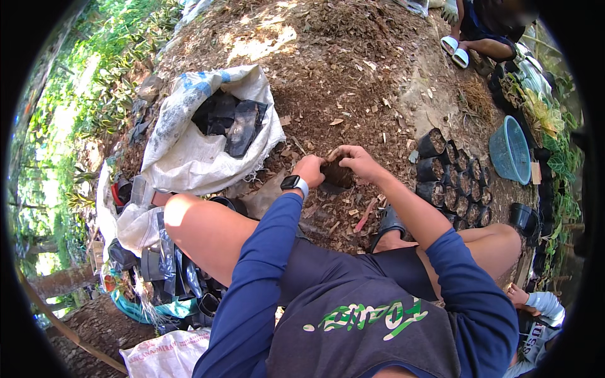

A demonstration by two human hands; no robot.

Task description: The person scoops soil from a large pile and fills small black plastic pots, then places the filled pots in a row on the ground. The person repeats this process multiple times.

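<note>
My left hand point(310, 171), with a smartwatch on its wrist, grips the left rim of a black plastic nursery bag point(336, 182) standing on the ground between my legs. At the bag's right and upper rim is my right hand point(355, 160), its fingers bent over the opening. Dark brown soil or mulch shows in the bag, partly covered by the fingers. Around it lies a bed of loose soil and wood chips point(340, 104). A white woven sack point(175, 151) with its mouth folded open holds black plastic bags point(243, 127), up and left of my hands.
Filled black nursery bags point(432, 170) stand in rows on the right, beside a blue plastic basket point(509, 150) and a black pot point(522, 216). More black bags and pots point(156, 267) lie at my left. One person point(491, 45) is at upper right, another point(539, 326) at lower right.
</note>
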